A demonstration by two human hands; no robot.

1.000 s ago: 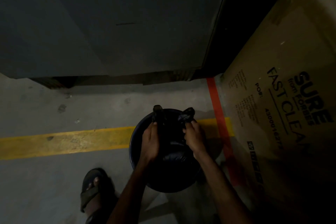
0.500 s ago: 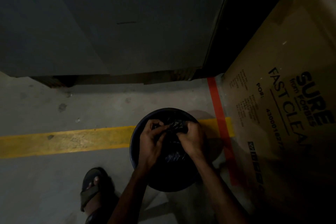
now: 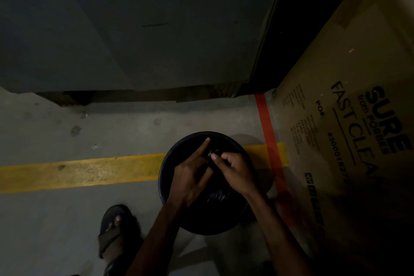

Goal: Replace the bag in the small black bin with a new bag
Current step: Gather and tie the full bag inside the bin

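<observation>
The small black bin stands on the grey floor, seen from above, round and dark. A black plastic bag fills its inside. Both my hands are over the bin's mouth, close together. My left hand has its index finger pointing up and away while the other fingers pinch bag plastic. My right hand is closed on the gathered top of the bag, thumb against the left hand. The bag's ends are mostly hidden between the fingers.
A large cardboard box printed "SURE FAST CLEAN" stands close on the right. A grey panel rises behind the bin. A yellow floor line and a red tape strip cross near the bin. My sandalled foot is lower left.
A second ago my hands held two bag ends apart and upright. They came together over the bin, and now the left index finger sticks out while the right hand grips the gathered plastic.
</observation>
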